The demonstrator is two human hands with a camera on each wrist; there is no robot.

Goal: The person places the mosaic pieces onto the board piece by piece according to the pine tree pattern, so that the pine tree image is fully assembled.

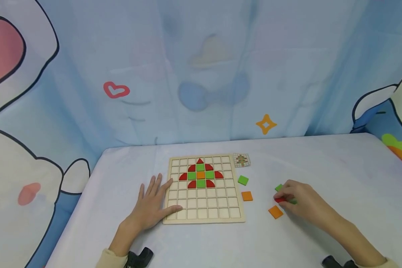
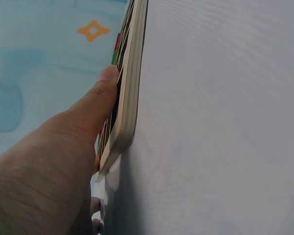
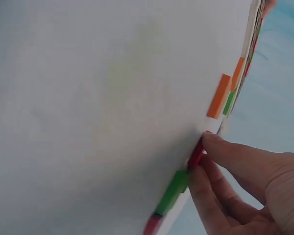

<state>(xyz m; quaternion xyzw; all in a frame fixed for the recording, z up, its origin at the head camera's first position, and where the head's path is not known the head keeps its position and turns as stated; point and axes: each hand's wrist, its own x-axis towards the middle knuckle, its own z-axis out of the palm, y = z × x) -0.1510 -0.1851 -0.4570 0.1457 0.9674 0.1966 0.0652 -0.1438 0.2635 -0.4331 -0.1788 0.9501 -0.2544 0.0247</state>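
Observation:
A wooden grid board (image 1: 202, 214) lies on the table, with red, green and one orange tile set in a stepped, tree-like pattern in its upper squares. My left hand (image 1: 150, 206) rests spread on the board's left side, thumb over the lower-left squares; the left wrist view shows the thumb on the board's edge. To the right of the board, my right hand (image 1: 305, 201) pinches a red tile (image 3: 196, 152) between thumb and finger. Around that hand lie green tiles (image 1: 278, 187) and an orange tile (image 1: 275, 212). Another red piece (image 3: 153, 224) shows in the right wrist view.
Between board and right hand lie a loose green tile (image 1: 243, 180) and an orange tile (image 1: 247, 196). A small pattern card (image 1: 242, 160) sits by the board's upper right corner. A blue printed curtain (image 1: 201, 123) hangs behind the white table (image 1: 137, 160).

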